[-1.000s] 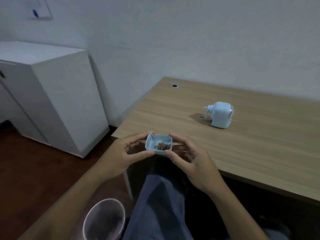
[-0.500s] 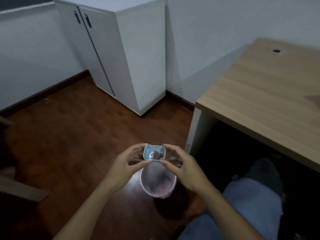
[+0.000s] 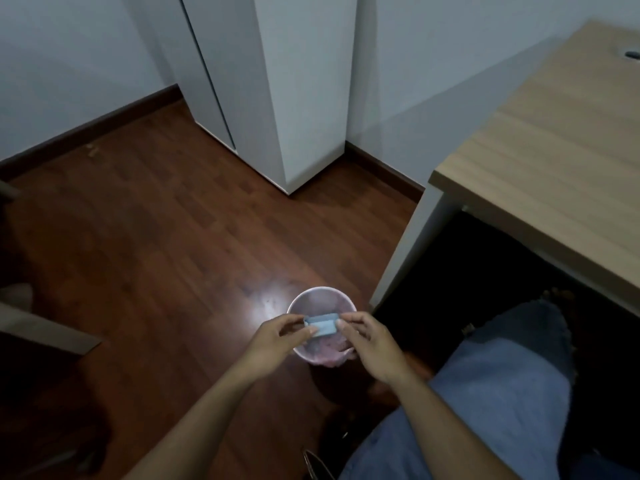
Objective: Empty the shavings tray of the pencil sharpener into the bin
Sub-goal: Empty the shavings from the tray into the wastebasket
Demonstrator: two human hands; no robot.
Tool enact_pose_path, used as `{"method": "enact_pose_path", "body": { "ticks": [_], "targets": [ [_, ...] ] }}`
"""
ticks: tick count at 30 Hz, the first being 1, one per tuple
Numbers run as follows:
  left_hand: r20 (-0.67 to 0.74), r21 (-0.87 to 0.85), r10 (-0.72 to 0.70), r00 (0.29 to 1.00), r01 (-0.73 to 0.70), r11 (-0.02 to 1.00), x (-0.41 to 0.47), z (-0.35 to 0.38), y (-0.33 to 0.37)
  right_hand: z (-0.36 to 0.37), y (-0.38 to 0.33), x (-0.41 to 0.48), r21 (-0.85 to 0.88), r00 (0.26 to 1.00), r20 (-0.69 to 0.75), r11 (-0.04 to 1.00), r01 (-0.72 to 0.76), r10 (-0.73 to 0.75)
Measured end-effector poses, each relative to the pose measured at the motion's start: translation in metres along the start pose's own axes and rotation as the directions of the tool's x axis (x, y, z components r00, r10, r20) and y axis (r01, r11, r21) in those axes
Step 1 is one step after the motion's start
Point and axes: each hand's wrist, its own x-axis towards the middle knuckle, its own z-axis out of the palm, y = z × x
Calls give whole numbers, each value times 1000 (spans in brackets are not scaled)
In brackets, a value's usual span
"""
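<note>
The small pale-blue shavings tray (image 3: 322, 326) hangs directly over the round bin (image 3: 322, 296) on the floor. It is tipped forward, so I see its back and underside and none of its inside. My left hand (image 3: 277, 337) pinches its left end and my right hand (image 3: 367, 341) pinches its right end. The bin has a pinkish liner with crumpled stuff inside. The pencil sharpener is out of view.
A wooden desk (image 3: 554, 161) stands at the right, with its white leg (image 3: 408, 251) just right of the bin. A white cabinet (image 3: 277, 98) stands against the wall behind. My knee in blue trousers (image 3: 491, 393) is at lower right. Dark wood floor surrounds the bin.
My view swung left and down from the desk to the floor. Both hands carried the tray down over the bin and tipped it, so the shavings no longer show.
</note>
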Motion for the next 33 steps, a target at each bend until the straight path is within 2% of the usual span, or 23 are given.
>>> {"method": "enact_pose_path", "body": {
  "ticks": [3, 6, 8, 11, 19, 21, 25, 28, 33],
  "targets": [
    [-6, -62, -237, 971, 237, 970, 12, 10, -2, -4, 2, 6, -72, 998, -11, 995, -68, 67],
    [123, -207, -502, 856, 517, 831, 22, 11, -4, -2, 1, 8, -86, 982, 35, 979, -183, 186],
    [188, -221, -576, 795, 606, 764, 26, 9, -5, -2, 1, 8, -88, 977, 58, 976, -199, 205],
    [208, -184, -620, 757, 652, 735, 31, 7, -3, -2, -2, 6, -87, 973, 75, 974, -211, 217],
    [213, -157, -621, 754, 654, 740, 41, 3, 0, -4, -5, 7, -71, 974, 73, 976, -208, 213],
    [222, -137, -594, 773, 628, 766, 44, 4, -3, -4, -6, 5, -43, 977, 55, 978, -203, 205],
    [239, -166, -405, 882, 449, 878, 40, 5, -6, -5, -5, 5, 6, 992, -15, 992, -126, 126],
    [266, -237, -242, 933, 306, 922, 32, -2, -4, -2, -5, 9, 18, 998, -18, 998, -61, 61],
    [215, -240, -75, 974, 127, 963, 30, -10, 17, 0, -26, 9, -160, 994, 18, 981, 106, -105]
  ]
}}
